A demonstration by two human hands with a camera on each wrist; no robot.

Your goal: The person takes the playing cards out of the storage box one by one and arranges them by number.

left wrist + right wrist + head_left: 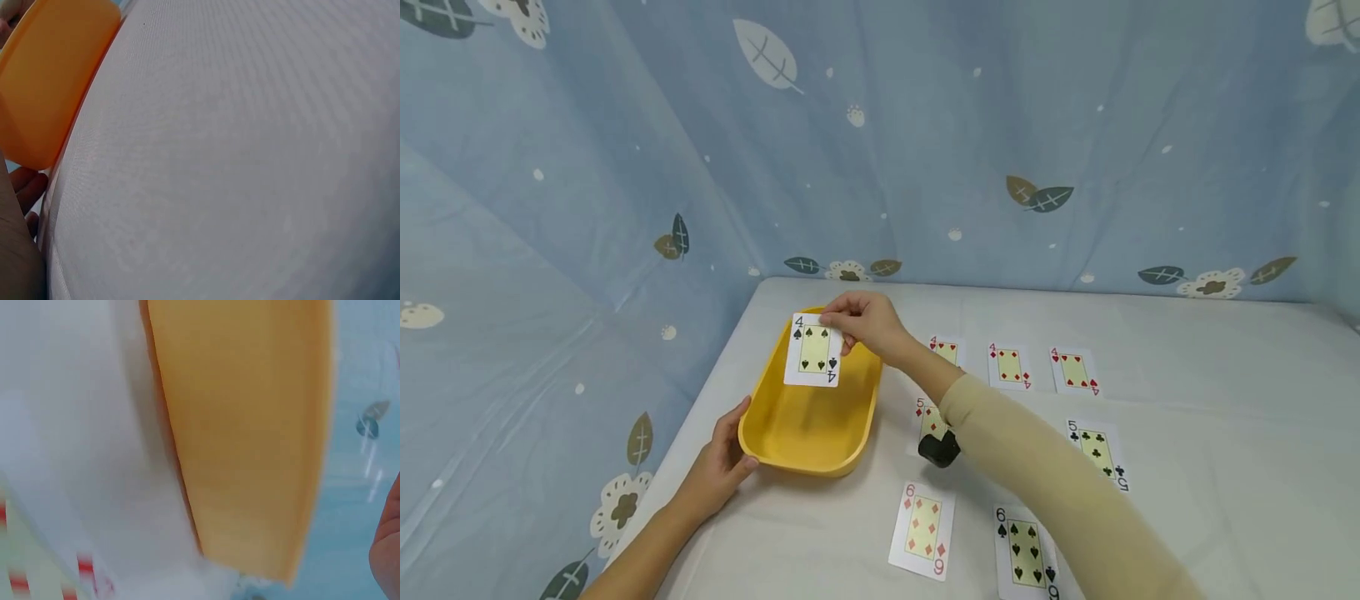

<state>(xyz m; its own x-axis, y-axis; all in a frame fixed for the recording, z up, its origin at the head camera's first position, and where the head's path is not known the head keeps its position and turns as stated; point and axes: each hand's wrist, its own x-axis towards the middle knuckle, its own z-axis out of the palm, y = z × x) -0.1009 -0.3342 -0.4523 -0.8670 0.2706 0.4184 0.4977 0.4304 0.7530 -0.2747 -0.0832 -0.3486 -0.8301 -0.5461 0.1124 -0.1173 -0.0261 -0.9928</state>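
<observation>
My right hand (868, 323) pinches a four of spades card (814, 352) by its upper right corner, between thumb and fingers. The card is face up over the yellow plastic basin (808, 429), above its far part. At the basin's near left corner, my left hand (724, 458) grips the outside, thumb at the front and fingers along the left side. The left wrist view catches some fingertips (31, 187) against the basin's lower edge. In the right wrist view the basin's outer wall (244, 437) fills the middle, with part of the right hand (387, 550) at the right edge; the held card is hidden there.
Face-up cards lie right of the basin on the white cloth: a four of diamonds (1009, 367), other red fours, a five of diamonds (932, 421), a five of clubs (1097, 454), a six of diamonds (922, 529) and a six of spades (1026, 554). Blue patterned fabric (925, 167) hangs behind.
</observation>
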